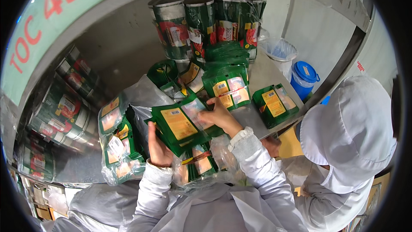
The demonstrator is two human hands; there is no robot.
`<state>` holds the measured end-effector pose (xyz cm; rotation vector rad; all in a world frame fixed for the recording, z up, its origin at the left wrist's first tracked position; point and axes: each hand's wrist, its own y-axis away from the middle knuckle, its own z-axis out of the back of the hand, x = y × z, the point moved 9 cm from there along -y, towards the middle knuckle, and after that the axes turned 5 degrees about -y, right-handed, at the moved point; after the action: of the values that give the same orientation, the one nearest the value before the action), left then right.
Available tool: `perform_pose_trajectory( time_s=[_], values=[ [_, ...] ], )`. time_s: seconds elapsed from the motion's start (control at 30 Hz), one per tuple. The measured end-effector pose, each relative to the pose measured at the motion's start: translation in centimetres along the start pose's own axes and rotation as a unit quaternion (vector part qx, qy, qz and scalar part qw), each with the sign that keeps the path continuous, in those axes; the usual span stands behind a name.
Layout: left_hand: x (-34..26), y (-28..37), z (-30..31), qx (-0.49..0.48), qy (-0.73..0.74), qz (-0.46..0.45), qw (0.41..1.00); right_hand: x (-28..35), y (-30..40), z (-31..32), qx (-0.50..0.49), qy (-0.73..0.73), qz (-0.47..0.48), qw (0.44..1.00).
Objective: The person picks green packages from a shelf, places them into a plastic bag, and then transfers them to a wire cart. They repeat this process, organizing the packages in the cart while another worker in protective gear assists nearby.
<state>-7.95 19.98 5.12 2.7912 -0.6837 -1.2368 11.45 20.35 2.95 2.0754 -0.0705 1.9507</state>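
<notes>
A stack of green printed pouches (178,123) is held between my two hands above a clear plastic bag (225,154). My left hand (158,148) grips the stack's left edge, thumb up. At its right end, my right hand (222,116) has its thumb on the top pouch. Below, inside the bag, are more pouches (202,161) bundled with a rubber band. Just beyond my right hand stands a tall pile of pouches (227,85) with a band around its front. Another pouch stack (276,104) lies at the table's right corner.
Large rolls of printed film (238,22) stand at the back, with more film rolls (61,112) at left. A bagged pouch bundle (120,141) lies left on the metal table (254,120). A white-clad co-worker (347,129) is close on my right, near a blue lidded drum (304,77).
</notes>
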Motion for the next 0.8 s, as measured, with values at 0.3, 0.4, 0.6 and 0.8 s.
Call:
perform_pose_trajectory(
  time_s=[0.3,0.4,0.6,0.8],
  values=[
    [-2.5,2.7,-1.5,-0.009,-0.268,-0.167,0.949,9.3,8.0,0.0,-0.018,-0.041,0.341,0.939],
    [-1.9,3.7,-1.9,0.102,-0.344,-0.187,0.915,7.0,8.9,0.0,0.062,-0.062,0.267,0.960],
    [-2.4,3.6,-1.8,0.131,-0.465,-0.184,0.856,5.4,10.7,0.4,0.072,-0.065,0.257,0.962],
    [-2.5,4.8,-2.7,0.051,-0.474,-0.273,0.835,5.4,11.2,-0.1,0.078,-0.013,0.239,0.968]
  ],
)
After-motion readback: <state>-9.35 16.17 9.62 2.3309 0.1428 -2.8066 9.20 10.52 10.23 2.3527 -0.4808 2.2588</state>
